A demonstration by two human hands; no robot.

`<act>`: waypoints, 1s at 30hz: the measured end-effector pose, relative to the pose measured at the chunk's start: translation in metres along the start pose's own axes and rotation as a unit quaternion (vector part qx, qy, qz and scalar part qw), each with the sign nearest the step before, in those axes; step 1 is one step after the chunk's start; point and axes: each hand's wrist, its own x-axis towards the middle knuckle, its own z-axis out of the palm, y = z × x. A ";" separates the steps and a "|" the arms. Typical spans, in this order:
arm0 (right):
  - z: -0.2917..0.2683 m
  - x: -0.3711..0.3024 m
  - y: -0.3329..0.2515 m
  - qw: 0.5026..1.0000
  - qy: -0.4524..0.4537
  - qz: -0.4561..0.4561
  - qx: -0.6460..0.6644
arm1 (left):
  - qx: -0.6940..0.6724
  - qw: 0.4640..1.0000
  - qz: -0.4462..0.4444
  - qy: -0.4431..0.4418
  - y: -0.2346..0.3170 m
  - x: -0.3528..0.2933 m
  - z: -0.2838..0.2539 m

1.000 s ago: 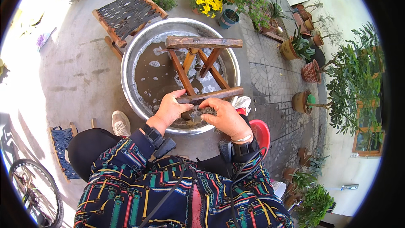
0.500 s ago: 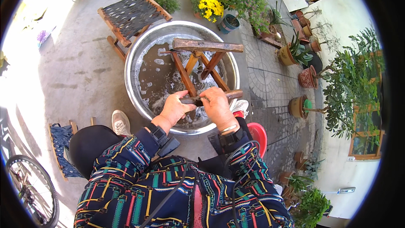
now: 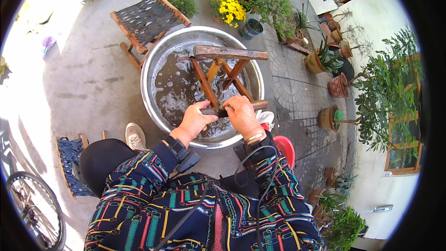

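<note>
A bare wooden folding-stool frame [image 3: 230, 52] with crossed legs stands in a large metal basin [image 3: 146, 88] of murky, sudsy water. My left hand [image 3: 193, 122] is closed round the left end of its near rail, thumb along the wood. Against the same rail, a little to the right, my right hand [image 3: 243, 119] has its fingers pinched together. Whatever those fingertips hold is too small and hidden to make out. Dark residue shows on the rail between the hands.
Beyond the basin at left stands a folding stool [image 3: 147, 16] with a woven dark seat. Another woven stool [image 3: 69, 165] and a bicycle wheel [image 3: 37, 209] are at lower left. A red bucket [image 3: 285, 148] sits by my right arm. Potted flowers [image 3: 227, 9] stand behind the basin.
Both hands stay on the near rail, and the grip looks the same. The foam on the water has shifted. The whole view has moved slightly.
</note>
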 end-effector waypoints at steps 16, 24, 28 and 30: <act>0.008 -0.003 0.009 0.985 0.027 0.075 -0.153 | -0.033 0.999 0.007 0.010 -0.009 0.001 0.003; -0.002 0.002 0.003 0.995 -0.055 0.048 -0.061 | -0.052 0.999 0.001 0.011 -0.006 -0.001 0.000; -0.004 0.000 0.001 0.969 0.006 0.163 -0.185 | -0.050 0.999 0.012 0.017 -0.007 0.001 0.004; 0.001 -0.001 -0.003 0.995 0.005 0.081 -0.065 | -0.037 0.999 0.017 0.020 -0.008 0.000 0.005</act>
